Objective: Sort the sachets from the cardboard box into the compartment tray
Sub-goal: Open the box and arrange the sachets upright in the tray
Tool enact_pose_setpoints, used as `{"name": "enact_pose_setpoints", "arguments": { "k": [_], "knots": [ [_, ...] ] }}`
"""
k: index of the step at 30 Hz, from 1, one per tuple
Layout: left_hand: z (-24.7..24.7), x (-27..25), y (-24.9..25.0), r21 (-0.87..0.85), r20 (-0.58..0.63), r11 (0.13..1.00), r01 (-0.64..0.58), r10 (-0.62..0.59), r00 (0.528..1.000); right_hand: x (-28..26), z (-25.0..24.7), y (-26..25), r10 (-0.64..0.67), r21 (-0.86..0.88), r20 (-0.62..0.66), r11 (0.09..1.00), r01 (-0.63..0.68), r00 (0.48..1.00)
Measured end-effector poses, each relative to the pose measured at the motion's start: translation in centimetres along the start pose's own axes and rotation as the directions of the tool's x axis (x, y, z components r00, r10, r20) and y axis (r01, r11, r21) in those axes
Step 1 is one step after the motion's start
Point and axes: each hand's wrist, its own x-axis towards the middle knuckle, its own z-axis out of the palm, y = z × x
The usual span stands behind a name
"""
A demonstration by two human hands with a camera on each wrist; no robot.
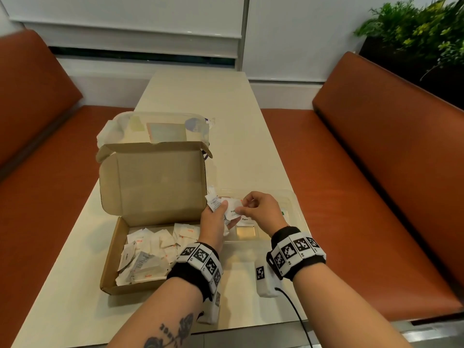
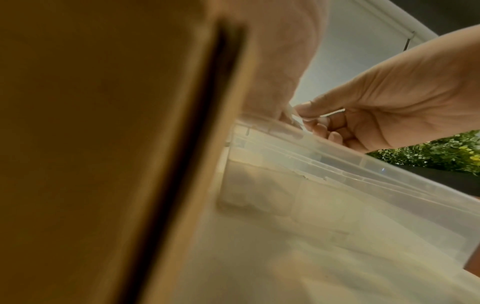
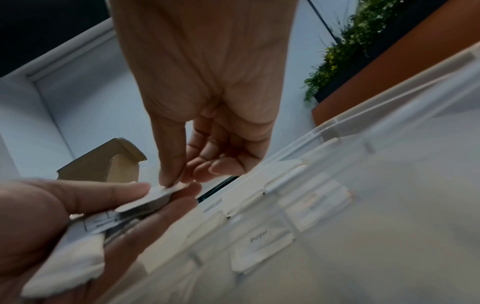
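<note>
Orange booth seats flank the tabletop (image 1: 200, 96). Her left hand (image 1: 213, 222) holds a bundle of sachets (image 1: 216, 202) right over the compartment tray (image 1: 293, 204); the right hand (image 1: 258, 212) pinches the top sachet (image 1: 232, 209), the nearer grip for dropping it straight below.

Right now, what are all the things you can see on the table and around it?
cardboard box: one, brown, lid open, left on the table.
loose sachets: many, white, piled in the box.
compartment tray: one, clear, right of the box; some sachets already inside.
held sachets: a few, white, above the tray.
plastic container: one, clear, behind the box.
table: one, cream.
benches: two, orange-brown, either side.
plant: green, far right corner.
left hand: holds the small stack of sachets.
right hand: pinches one sachet from that stack.
</note>
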Motion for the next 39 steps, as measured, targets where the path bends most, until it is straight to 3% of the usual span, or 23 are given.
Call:
{"name": "enact_pose_setpoints", "arguments": {
  "k": [4,8,11,15,19,24,27,30,34,39],
  "knots": [
    [0.0,0.1,-0.1,-0.012,-0.026,1.000,-0.014,0.013,1.000,-0.3,-0.7,0.2,0.011,0.117,-0.022,0.993,-0.008,1.000],
    [0.0,0.2,-0.2,-0.072,-0.051,0.997,-0.017,0.013,0.999,-0.2,-1.7,1.1,0.079,0.128,-0.150,0.990,-0.060,0.985],
    [-0.1,0.2,-0.4,-0.087,-0.038,0.996,-0.019,0.016,0.999,-0.1,-1.3,2.1,0.133,0.020,-0.221,0.991,-0.131,0.966],
    [-0.2,0.3,-0.5,-0.091,-0.030,0.996,-0.016,0.014,0.999,-0.2,0.2,3.4,0.187,-0.117,-0.224,0.969,-0.216,0.957],
    [-0.2,0.2,-0.6,-0.095,-0.030,0.995,-0.023,0.021,0.999,0.2,1.3,3.7,0.106,-0.406,-0.313,0.884,-0.234,0.944],
    [-0.1,0.2,-0.6,-0.095,-0.031,0.995,-0.032,0.029,0.999,0.2,1.8,3.7,-0.021,-0.707,-0.233,0.690,-0.154,0.972],
    [-0.1,0.2,-0.6,-0.106,-0.034,0.994,-0.028,0.024,0.999,0.3,2.1,3.7,-0.110,-0.781,-0.201,0.617,-0.091,0.973],
    [-0.2,0.3,-0.6,-0.107,-0.029,0.994,-0.024,0.021,0.999,0.7,2.1,3.5,-0.209,-0.842,-0.084,0.539,0.043,0.974],
    [-0.2,0.3,-0.7,-0.085,-0.024,0.996,-0.027,0.025,0.999,1.1,1.7,3.5,-0.213,-0.887,0.001,0.451,0.099,0.977],
    [-0.3,0.4,-0.8,-0.075,-0.011,0.997,-0.035,0.034,0.999,1.5,1.6,3.6,-0.187,-0.896,0.003,0.436,0.085,0.982]
  ]
}}
